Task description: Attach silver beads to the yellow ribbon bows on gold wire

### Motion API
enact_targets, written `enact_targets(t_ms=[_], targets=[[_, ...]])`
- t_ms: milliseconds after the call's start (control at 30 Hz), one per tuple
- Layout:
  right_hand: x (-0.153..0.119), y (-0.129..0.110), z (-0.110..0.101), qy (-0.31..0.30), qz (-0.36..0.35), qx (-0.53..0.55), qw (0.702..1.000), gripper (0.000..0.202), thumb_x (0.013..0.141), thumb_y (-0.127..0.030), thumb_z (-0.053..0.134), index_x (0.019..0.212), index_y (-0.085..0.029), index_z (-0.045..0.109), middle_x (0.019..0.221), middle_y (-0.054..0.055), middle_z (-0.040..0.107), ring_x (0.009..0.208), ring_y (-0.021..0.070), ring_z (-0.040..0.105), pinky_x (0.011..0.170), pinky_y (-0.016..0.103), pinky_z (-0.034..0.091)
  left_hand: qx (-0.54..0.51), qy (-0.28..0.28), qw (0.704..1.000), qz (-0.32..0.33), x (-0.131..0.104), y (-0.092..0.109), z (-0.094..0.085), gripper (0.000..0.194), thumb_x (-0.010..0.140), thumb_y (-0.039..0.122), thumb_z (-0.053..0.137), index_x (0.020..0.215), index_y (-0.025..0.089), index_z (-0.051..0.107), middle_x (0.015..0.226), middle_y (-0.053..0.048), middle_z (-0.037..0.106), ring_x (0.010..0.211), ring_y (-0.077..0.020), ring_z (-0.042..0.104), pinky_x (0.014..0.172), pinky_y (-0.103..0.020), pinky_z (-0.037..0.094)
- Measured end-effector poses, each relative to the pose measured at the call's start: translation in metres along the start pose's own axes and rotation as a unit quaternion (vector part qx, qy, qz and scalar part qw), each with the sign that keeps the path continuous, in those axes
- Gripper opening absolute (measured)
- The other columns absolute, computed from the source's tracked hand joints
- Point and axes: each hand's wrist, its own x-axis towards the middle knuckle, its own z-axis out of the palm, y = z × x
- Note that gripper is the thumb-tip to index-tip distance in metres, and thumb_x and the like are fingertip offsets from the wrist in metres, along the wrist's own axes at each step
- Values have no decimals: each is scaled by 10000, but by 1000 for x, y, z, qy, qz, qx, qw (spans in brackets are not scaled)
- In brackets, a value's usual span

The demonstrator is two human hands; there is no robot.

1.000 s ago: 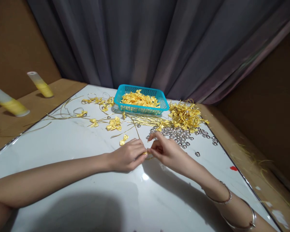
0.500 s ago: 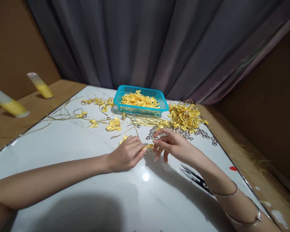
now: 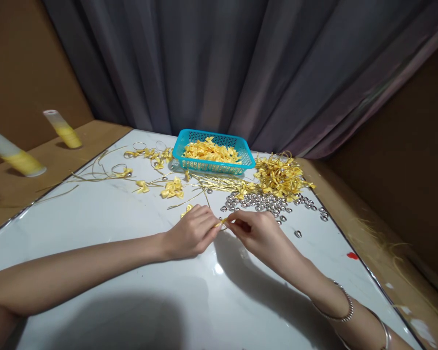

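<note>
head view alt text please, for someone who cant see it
Two bare hands, left hand and right hand, pinch a small yellow ribbon piece between them over a white table. Beyond lie silver beads, loose yellow bows and a blue basket of bows, against a grey curtain.

Your overhead light falls on the glossy white table (image 3: 105, 214), throwing a small hot glare spot just below your hands and a broad soft shadow — likely your own head — across the near edge. The centre reads bright and fairly sharp; the curtain (image 3: 219, 63) and brown walls sink into dimness. Wide-angle bending stretches your forearms at the corners, and the right rim — with its scattered yellow strands — blurs noticeably.
</note>
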Motion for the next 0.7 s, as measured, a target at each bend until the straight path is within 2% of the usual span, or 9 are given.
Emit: enact_targets(t_ms=[133, 300, 433, 533, 700], targets=[[0, -1, 3, -7, 2, -3, 1000, 238, 817, -95, 481, 712, -158, 685, 614, 50, 663, 503, 120, 540, 511, 226, 332, 3, -2, 1000, 0, 0, 0, 0, 240, 911, 162, 358, 749, 130, 532, 684, -63, 572, 705, -178, 483, 646, -318, 349], [2, 5, 2, -28, 4, 1, 1000, 203, 814, -157, 515, 780, -157, 714, 562, 36, 639, 461, 112, 495, 500, 227, 331, 3, -2, 1000, -2, 0, 0, -1, 245, 911, 168, 354, 748, 136, 534, 682, -62, 576, 698, -178, 487, 637, -315, 345], [3, 7, 0, -43, 2, 26, 999, 216, 806, -128, 500, 788, -152, 713, 639, 44, 671, 507, 117, 526, 523, 228, 349, 0, -7, 1000, 0, 1, 0, 0, 249, 912, 170, 351, 751, 136, 539, 686, -65, 581, 701, -180, 488, 641, -318, 348], [4, 5, -3, -55, 5, 34, 998, 220, 808, -121, 484, 761, -150, 697, 583, 24, 633, 491, 111, 499, 513, 231, 336, 3, -8, 1000, 4, 1, 0, 0, 253, 913, 168, 350, 751, 131, 541, 689, -69, 582, 704, -180, 487, 641, -318, 347], [9, 5, -11, -172, 37, 132, 976, 308, 837, -144, 442, 565, -151, 585, 464, -24, 487, 438, 83, 400, 469, 213, 312, 9, -10, 1000, 12, 0, 1, -1, 256, 912, 159, 354, 747, 121, 546, 681, -68, 577, 696, -178, 484, 636, -316, 341]])
